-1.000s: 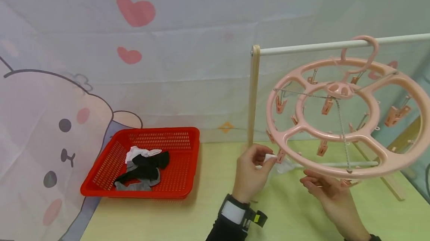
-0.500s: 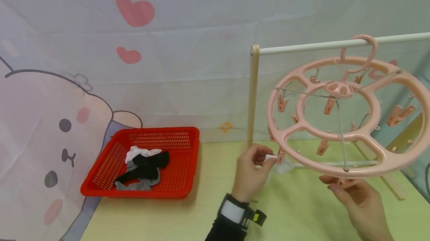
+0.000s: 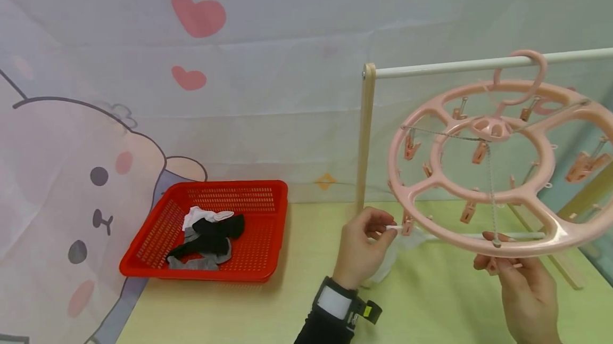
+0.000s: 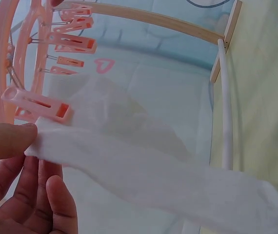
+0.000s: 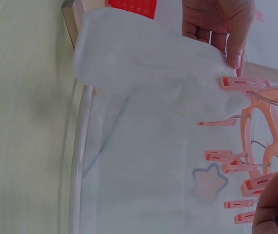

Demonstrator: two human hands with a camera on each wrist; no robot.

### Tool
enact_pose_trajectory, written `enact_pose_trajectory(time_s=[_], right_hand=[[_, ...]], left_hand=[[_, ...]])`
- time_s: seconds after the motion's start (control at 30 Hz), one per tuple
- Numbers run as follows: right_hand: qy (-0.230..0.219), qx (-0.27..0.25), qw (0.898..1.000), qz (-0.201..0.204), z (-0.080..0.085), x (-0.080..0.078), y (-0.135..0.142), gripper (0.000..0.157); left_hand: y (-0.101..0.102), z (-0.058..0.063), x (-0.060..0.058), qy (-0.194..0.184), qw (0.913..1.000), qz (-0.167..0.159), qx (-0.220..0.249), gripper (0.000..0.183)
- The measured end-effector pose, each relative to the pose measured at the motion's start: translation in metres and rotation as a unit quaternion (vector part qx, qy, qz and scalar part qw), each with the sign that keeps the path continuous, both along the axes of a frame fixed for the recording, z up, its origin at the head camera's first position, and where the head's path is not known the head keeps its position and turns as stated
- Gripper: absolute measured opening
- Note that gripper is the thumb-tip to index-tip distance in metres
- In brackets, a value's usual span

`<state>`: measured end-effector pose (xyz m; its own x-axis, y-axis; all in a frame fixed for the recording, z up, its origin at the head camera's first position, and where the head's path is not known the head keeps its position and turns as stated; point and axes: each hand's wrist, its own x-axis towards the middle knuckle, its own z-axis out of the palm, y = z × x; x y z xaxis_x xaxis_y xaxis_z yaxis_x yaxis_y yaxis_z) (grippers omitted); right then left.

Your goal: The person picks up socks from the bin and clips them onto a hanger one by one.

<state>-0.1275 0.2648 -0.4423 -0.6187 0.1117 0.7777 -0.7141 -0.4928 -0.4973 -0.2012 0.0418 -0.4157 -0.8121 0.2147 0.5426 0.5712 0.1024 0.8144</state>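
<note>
"Backdrop (image 3: 287, 93) first: where does it stand from the hanger (image 3: 492, 128)?"

"Behind it, spreading far out to its left. The table (image 3: 287, 306) lies below the hanger, and the rack (image 3: 366, 136) carries it, the hook going over the top bar."

"And the basket (image 3: 201, 273)?"

"Well left of the hanger and lower, with a small pile (image 3: 210, 232) inside: white, black and grey cloth."

"Where is the white sock (image 4: 153, 165)?"

"At the hanger's left edge. One end is up by the rim, and the long axis slants down from there towards the table. Whether it is one layer or two, I can't tell."

"Which hand is nearer to it?"

"The left hand (image 3: 359, 253), just outside the hanger's left edge. Thumb and fingers pinch the sock's upper end, so the gap between them is narrow; the rest hangs down from them."

"The right hand (image 3: 529, 285)?"

"Under the hanger's near edge, to the right of the sock and apart from it. Its fingers are curled round the right clip (image 3: 492, 265); how hard they squeeze, I can't tell."

"Any clip at the sock?"

"The left clip (image 4: 39, 103), on the hanger's left edge, just beside the left hand. It overlaps the sock's upper edge and seems to bite it."
</note>
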Motion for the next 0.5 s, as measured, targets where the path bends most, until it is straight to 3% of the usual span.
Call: enact_pose_trajectory(time_s=[0.3, 0.5], right_hand=[[0.023, -0.011, 0.999, 0.04, -0.0002, -0.0014, -0.0029, 0.039], [0.025, -0.004, 0.993, 0.115, -0.0031, -0.0028, -0.0014, 0.049]], left_hand=[[-0.0037, 0.0027, 0.0001, -0.012, 0.9998, -0.011, 0.009, 0.016], [-0.0071, 0.0058, 0.001, -0.013, 0.9998, -0.006, 0.011, 0.016]])
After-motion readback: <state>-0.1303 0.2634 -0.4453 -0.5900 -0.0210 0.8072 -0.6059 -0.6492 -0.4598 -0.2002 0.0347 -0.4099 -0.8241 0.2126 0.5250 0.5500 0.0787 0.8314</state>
